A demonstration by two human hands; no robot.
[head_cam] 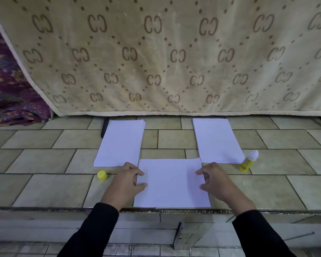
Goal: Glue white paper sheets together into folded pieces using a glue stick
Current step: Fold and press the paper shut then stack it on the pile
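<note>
A person in black sleeves (pixel 93 230) leans over a pale green tiled ledge (pixel 44 188). At its near edge lies the flat white rectangular paper piece (pixel 171 184), squarely between the two hands. The left hand (pixel 127 179) has its forefinger and thumb curled onto the piece's left edge, grasping it. The right hand (pixel 214 180) does the same on the right edge, its other fingers tucked in.

Beyond the left hand sits a neat stack of white paper sheets (pixel 120 143), and a second matching stack (pixel 218 141) lies further right, its near corner just beside the piece's far right corner.

The yellow plastic glue stick tube (pixel 248 161) lies tilted on the tiles against that second stack's near right corner, open, with white glue showing at its far end. Its round yellow plastic cap (pixel 102 175) stands apart (over by the left hand).

Behind hangs a beige blanket with a brown dotted pattern (pixel 156 52), and a purple printed cloth (pixel 7 89) is at far left.
</note>
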